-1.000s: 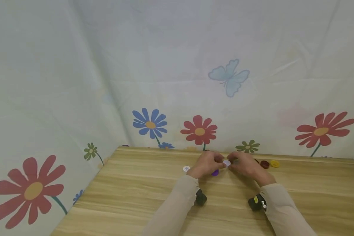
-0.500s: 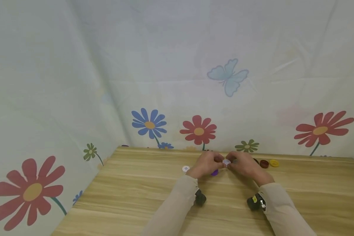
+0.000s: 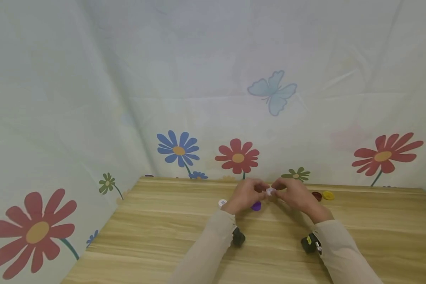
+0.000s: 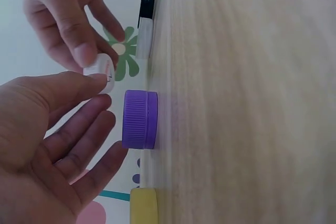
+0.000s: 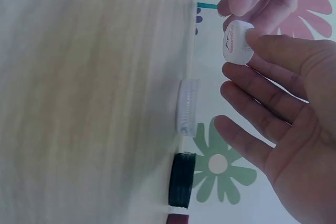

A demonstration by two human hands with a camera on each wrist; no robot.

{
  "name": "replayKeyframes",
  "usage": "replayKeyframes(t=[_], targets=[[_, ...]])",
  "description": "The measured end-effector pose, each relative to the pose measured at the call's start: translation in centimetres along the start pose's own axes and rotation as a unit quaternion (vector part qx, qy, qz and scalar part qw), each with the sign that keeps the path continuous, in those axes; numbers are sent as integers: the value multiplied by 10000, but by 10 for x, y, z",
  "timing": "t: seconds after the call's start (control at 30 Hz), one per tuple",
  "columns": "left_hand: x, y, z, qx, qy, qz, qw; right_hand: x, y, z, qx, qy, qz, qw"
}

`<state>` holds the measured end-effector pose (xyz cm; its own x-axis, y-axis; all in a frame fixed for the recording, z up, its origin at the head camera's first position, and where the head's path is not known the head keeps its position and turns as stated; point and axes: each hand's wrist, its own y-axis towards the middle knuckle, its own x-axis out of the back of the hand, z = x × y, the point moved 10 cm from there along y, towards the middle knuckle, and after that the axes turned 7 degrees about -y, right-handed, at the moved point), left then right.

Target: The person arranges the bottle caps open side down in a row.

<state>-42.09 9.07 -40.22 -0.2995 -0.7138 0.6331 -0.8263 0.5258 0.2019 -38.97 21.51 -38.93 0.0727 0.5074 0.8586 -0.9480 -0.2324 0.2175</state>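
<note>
A small white bottle cap (image 3: 270, 191) with printed lettering is held up between both hands, above the back of the table. My left hand (image 3: 246, 194) pinches one side, its thumb on the cap in the left wrist view, the other fingers spread loosely. From the other side my right hand (image 3: 294, 194) grips it between thumb and forefinger; its remaining fingers extend apart in the right wrist view. A ribbed purple bottle cap (image 4: 139, 119) stands on the table just below the left hand. Fingers partly cover the white cap.
Beside the left wrist sits another white cap (image 3: 222, 203). Along the back edge to the right are a translucent cap (image 5: 187, 107), a black cap (image 5: 182, 180), a dark red cap (image 3: 317, 196) and a yellow cap (image 3: 328, 195). A flower-print cloth (image 3: 206, 98) hangs behind the table.
Both hands have risen slightly with the white cap, which has tilted so its face shows less in the head view. The head view has shifted slightly.
</note>
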Motion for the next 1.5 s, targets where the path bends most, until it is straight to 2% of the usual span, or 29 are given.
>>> replayKeyframes(t=[0.47,0.67,1.0,1.17,1.37,1.5], targets=[[5,-3,-2,-125,-171,-275,9994,6,-4,6,58,235,-1,9997],[7,-5,-3,-225,-99,-369,9990,7,-5,8,105,363,-44,9993],[6,-4,-2,-32,-81,-313,9995,12,-6,9,228,448,-168,9986],[6,-5,-6,-155,-126,-306,9993,13,-6,9,282,488,-206,9982],[7,-6,-12,-457,-300,-271,9981,11,-7,7,176,520,-144,9984],[5,-7,-13,-540,-321,-188,9978,10,-7,6,100,605,-85,9981]])
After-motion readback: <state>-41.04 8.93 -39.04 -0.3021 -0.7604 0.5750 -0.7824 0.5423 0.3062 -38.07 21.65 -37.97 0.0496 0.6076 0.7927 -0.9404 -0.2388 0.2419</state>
